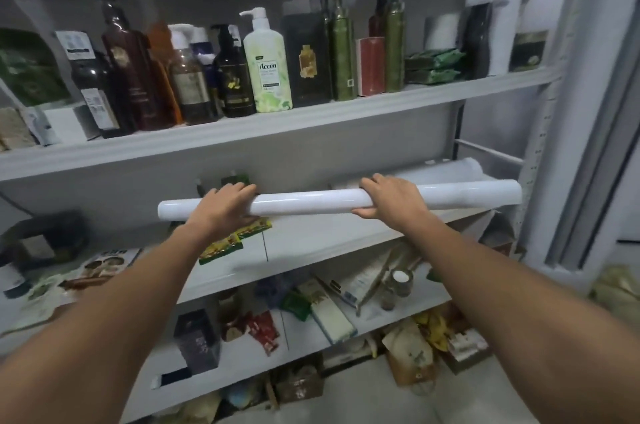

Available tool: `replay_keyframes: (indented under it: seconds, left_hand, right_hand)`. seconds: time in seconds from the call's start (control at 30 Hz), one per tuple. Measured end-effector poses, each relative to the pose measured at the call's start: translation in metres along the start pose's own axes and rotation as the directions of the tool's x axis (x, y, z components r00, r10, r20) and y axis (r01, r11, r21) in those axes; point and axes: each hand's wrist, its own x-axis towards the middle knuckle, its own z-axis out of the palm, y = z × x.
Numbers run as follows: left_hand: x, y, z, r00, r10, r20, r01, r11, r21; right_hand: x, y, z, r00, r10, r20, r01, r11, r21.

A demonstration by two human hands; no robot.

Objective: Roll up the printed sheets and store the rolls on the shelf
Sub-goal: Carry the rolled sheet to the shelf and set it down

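1. Roll (311, 203) of white sheet is held level before the middle shelf (311, 243).
2. Left hand (225, 207) grips it near one end, fingers (242, 189) curled over it.
3. Right hand (394, 196) grips it likewise, further right.
4. Second roll (450, 169) lies on the shelf behind.

Both my arms stretched forward.
My left hand (225, 207) and right hand (393, 196) curl over the paper roll (311, 203), palms down.

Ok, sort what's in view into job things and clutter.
Job: white paper roll, gripped by left hand and right hand; stored roll; middle shelf.
Clutter: Acoon pump bottle; green packets; yellow-red sachets; dark box.
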Motion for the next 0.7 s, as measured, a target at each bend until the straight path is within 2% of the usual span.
replay_keyframes:
  seconds: [0.23, 0.43, 0.7]
  left_hand:
    - [0.071, 0.050, 0.032, 1.000, 0.000, 0.007, 0.000, 0.999, 0.044]
    - [0.135, 0.111, 0.072, 0.999, -0.052, 0.005, 0.052, 0.998, -0.028]
    - [0.208, 0.190, 0.117, 0.982, -0.160, 0.104, 0.171, 0.979, -0.111]
  right_hand:
    - [0.013, 0.074, 0.044, 0.999, 0.028, 0.029, -0.028, 1.000, 0.009]
    - [0.028, 0.167, 0.074, 0.999, 0.011, 0.052, -0.012, 1.000, 0.003]
    - [0.051, 0.274, 0.127, 0.992, -0.059, 0.114, 0.056, 0.998, 0.032]
